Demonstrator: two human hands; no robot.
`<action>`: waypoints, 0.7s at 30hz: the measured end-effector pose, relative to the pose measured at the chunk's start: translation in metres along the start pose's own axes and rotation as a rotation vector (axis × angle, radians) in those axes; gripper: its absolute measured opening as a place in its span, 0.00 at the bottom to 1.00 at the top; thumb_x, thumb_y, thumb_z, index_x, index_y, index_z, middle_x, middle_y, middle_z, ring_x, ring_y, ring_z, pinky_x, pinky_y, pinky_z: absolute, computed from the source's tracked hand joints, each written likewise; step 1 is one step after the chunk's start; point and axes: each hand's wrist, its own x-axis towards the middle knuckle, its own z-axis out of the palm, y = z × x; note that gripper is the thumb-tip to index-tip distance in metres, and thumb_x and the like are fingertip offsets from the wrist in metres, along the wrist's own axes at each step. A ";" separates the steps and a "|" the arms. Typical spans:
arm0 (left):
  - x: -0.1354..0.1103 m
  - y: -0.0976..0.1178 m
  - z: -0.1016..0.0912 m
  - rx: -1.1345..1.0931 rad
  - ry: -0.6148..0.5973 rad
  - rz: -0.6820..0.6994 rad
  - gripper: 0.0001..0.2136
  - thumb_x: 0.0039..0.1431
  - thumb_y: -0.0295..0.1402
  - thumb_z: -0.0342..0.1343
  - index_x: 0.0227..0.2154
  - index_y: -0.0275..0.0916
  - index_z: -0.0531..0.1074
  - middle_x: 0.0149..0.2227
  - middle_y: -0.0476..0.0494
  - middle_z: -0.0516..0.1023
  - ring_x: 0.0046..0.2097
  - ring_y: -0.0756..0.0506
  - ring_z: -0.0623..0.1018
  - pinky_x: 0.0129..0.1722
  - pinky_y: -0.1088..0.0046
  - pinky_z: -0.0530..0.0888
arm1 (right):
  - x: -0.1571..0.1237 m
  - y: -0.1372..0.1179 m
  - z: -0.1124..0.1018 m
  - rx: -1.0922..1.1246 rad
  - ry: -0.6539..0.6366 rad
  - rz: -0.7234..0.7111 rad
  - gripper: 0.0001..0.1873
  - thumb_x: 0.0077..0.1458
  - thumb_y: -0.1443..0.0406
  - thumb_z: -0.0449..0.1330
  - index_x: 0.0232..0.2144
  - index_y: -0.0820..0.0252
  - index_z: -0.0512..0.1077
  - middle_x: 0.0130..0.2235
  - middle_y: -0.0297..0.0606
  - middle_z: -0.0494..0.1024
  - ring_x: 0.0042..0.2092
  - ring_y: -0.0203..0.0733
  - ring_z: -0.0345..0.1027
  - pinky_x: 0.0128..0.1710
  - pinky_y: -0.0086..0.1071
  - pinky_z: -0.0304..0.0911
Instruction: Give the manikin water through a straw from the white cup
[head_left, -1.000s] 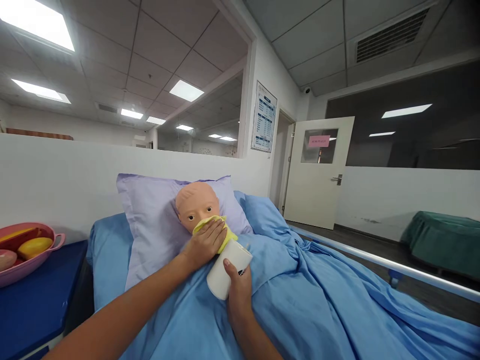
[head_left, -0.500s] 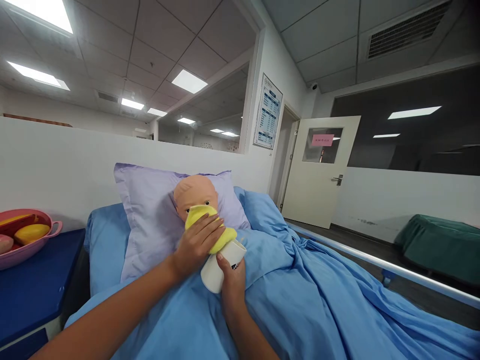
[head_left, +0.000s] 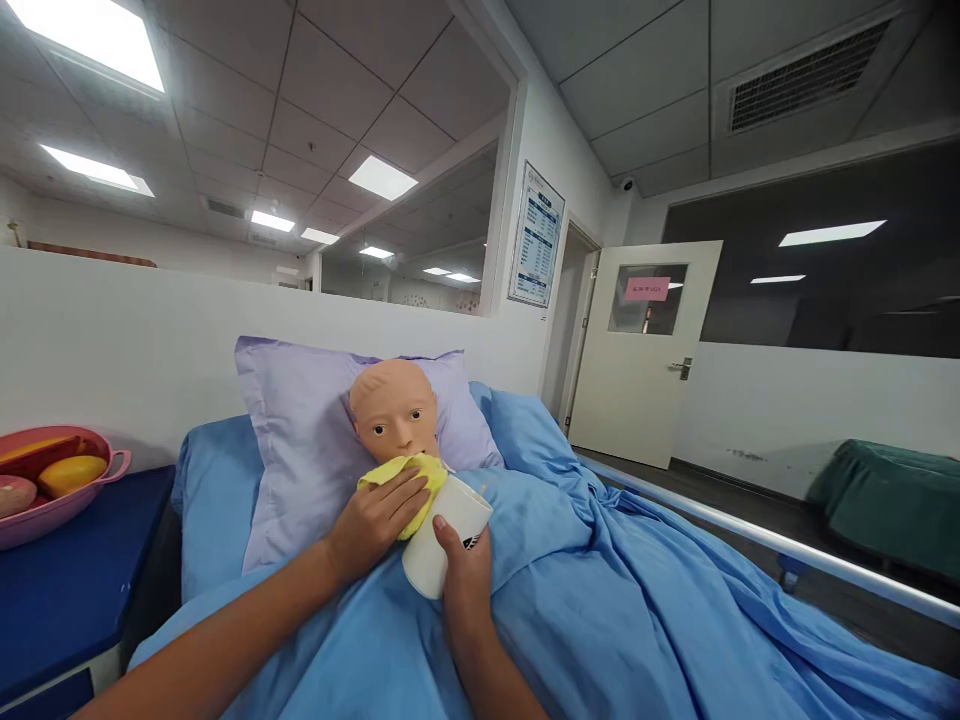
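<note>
A manikin (head_left: 394, 400) lies in a bed with its head on a lilac pillow (head_left: 300, 440). My left hand (head_left: 382, 515) presses a yellow cloth (head_left: 409, 470) at the manikin's mouth and chin, the fingers laid over the cloth. Just to the right, my right hand (head_left: 466, 575) is wrapped round a white cup (head_left: 439, 545), which tilts with its rim toward the upper right. A dark mark on the cup shows beside my thumb. The cup's contents are hidden. Blue bedding (head_left: 585, 580) covers the manikin below the neck.
On the left, a pink basin (head_left: 56, 510) with fruit-like items stands on a blue-topped cabinet (head_left: 67, 590). A bed rail (head_left: 750, 530) runs along the right side. Beyond it are an open door (head_left: 637, 370) and a green-covered object (head_left: 877, 510).
My left hand has drawn the yellow cloth down from the manikin's nose and cheeks to its mouth and chin. The right hand still holds the cup in nearly the same place.
</note>
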 end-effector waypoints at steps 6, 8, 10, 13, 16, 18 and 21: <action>0.046 -0.005 0.008 -0.004 0.102 -0.091 0.16 0.65 0.22 0.47 0.53 0.33 0.69 0.53 0.35 0.76 0.60 0.39 0.71 0.55 0.56 0.74 | -0.002 0.000 -0.002 -0.025 0.006 -0.003 0.39 0.40 0.52 0.71 0.52 0.61 0.65 0.41 0.39 0.78 0.40 0.49 0.73 0.39 0.39 0.70; 0.039 -0.003 0.019 0.088 0.045 -0.052 0.13 0.65 0.23 0.48 0.49 0.33 0.72 0.50 0.37 0.78 0.53 0.39 0.77 0.47 0.61 0.78 | -0.003 -0.002 -0.001 -0.023 0.015 0.037 0.40 0.41 0.51 0.71 0.53 0.61 0.64 0.41 0.40 0.78 0.40 0.50 0.74 0.38 0.40 0.71; 0.020 0.003 0.028 0.146 0.019 -0.063 0.12 0.65 0.25 0.50 0.48 0.34 0.73 0.48 0.38 0.80 0.43 0.42 0.82 0.39 0.66 0.80 | -0.004 -0.003 0.000 -0.020 0.017 0.053 0.41 0.40 0.51 0.71 0.53 0.61 0.64 0.41 0.41 0.78 0.39 0.49 0.74 0.37 0.40 0.71; -0.018 0.012 0.031 0.071 0.044 -0.161 0.12 0.64 0.25 0.50 0.48 0.35 0.72 0.46 0.39 0.81 0.41 0.44 0.82 0.41 0.67 0.79 | -0.006 -0.005 0.002 -0.021 0.022 0.034 0.39 0.39 0.51 0.72 0.51 0.61 0.65 0.40 0.41 0.78 0.37 0.48 0.74 0.34 0.38 0.71; -0.038 0.017 0.019 -0.087 0.081 -0.254 0.15 0.63 0.21 0.49 0.50 0.35 0.71 0.47 0.38 0.80 0.51 0.42 0.78 0.52 0.61 0.76 | -0.006 -0.006 0.003 -0.007 0.022 0.015 0.37 0.40 0.53 0.71 0.50 0.60 0.66 0.41 0.39 0.78 0.39 0.47 0.74 0.36 0.37 0.71; -0.031 0.017 0.009 -0.183 0.097 -0.259 0.19 0.62 0.19 0.49 0.54 0.36 0.68 0.50 0.38 0.78 0.57 0.41 0.73 0.58 0.57 0.73 | -0.006 -0.006 0.003 -0.005 0.001 0.010 0.37 0.42 0.54 0.71 0.51 0.60 0.66 0.42 0.40 0.78 0.40 0.48 0.74 0.38 0.38 0.71; 0.001 0.011 -0.001 -0.280 0.180 -0.237 0.21 0.62 0.19 0.49 0.57 0.38 0.66 0.53 0.38 0.76 0.61 0.41 0.70 0.60 0.54 0.71 | -0.005 -0.005 0.002 -0.010 -0.016 -0.010 0.37 0.42 0.54 0.71 0.52 0.61 0.66 0.44 0.42 0.78 0.42 0.48 0.74 0.40 0.39 0.70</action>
